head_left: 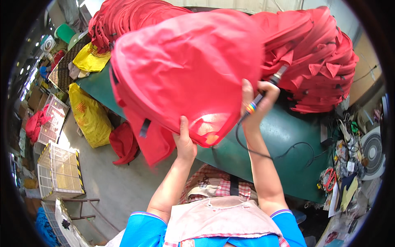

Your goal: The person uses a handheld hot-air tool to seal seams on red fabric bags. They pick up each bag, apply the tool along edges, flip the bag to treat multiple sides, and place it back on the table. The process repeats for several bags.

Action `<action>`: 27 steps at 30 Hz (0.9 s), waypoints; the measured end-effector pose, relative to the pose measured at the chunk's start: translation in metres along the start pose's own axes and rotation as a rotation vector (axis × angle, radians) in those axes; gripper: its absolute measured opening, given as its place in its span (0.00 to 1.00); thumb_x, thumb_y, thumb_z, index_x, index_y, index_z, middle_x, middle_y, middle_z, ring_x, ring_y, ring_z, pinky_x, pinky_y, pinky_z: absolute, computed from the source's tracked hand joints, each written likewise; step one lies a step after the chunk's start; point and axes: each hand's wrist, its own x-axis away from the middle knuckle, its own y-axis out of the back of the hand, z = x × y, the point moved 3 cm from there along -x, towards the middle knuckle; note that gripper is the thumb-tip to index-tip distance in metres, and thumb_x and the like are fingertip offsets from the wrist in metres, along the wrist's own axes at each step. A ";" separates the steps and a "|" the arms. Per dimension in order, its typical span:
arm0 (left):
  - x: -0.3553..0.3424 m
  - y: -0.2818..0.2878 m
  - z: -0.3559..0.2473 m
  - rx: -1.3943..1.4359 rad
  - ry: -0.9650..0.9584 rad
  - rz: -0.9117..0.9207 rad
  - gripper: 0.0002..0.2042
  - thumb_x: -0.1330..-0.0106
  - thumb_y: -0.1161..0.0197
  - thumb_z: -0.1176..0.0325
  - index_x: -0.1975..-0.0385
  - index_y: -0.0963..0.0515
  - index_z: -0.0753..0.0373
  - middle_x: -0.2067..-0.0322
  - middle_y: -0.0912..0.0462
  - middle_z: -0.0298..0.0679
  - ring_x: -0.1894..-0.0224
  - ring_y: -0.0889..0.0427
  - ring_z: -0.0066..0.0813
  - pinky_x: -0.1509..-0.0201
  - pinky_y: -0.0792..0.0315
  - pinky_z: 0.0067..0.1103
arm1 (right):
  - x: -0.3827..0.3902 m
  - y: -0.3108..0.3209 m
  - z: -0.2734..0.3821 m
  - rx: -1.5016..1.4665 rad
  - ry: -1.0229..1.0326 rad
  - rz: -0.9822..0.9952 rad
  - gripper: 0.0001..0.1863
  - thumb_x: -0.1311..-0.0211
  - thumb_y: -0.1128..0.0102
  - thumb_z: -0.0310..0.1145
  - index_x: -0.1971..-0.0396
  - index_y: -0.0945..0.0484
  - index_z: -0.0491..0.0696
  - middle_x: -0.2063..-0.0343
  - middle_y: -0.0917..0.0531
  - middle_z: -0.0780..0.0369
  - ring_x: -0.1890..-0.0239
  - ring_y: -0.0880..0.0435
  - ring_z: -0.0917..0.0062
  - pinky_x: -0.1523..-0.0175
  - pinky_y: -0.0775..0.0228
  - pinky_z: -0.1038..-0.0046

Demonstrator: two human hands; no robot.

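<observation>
Near: my left hand (187, 144) is gripping the red fabric piece (189, 78) at its near edge, thumb on top, fingers clamped on it. My right hand (268, 99) is clasping a black corded tool (258, 99), thumb resting by the piece's right edge. The piece is slanting over the green table (284, 136). Far: red stacks (312, 61) are lying at left and right
</observation>
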 end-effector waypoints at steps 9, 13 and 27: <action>-0.019 0.001 0.012 -0.340 0.481 0.395 0.28 0.43 0.27 0.77 0.40 0.28 0.66 0.45 0.21 0.38 0.46 0.19 0.29 0.42 0.24 0.27 | 0.005 -0.062 0.025 -0.140 -0.017 0.343 0.18 0.41 0.27 0.27 0.63 0.31 0.46 0.78 0.30 0.58 0.80 0.34 0.71 0.72 0.35 0.70; -0.017 0.003 0.011 -0.447 0.377 0.429 0.26 0.40 0.26 0.72 0.42 0.26 0.67 0.47 0.19 0.38 0.46 0.20 0.27 0.42 0.25 0.26 | 0.013 0.004 0.021 -0.461 -0.310 0.204 0.16 0.28 0.41 0.36 0.48 0.33 0.48 0.74 0.24 0.63 0.78 0.25 0.82 0.72 0.31 0.80; -0.013 0.003 0.019 -0.445 0.222 0.370 0.16 0.35 0.30 0.75 0.48 0.23 0.67 0.54 0.17 0.36 0.53 0.17 0.24 0.48 0.23 0.24 | 0.075 0.068 0.074 -0.091 -0.219 0.712 0.11 0.38 0.42 0.19 0.57 0.17 0.39 0.80 0.21 0.59 0.84 0.25 0.75 0.77 0.32 0.75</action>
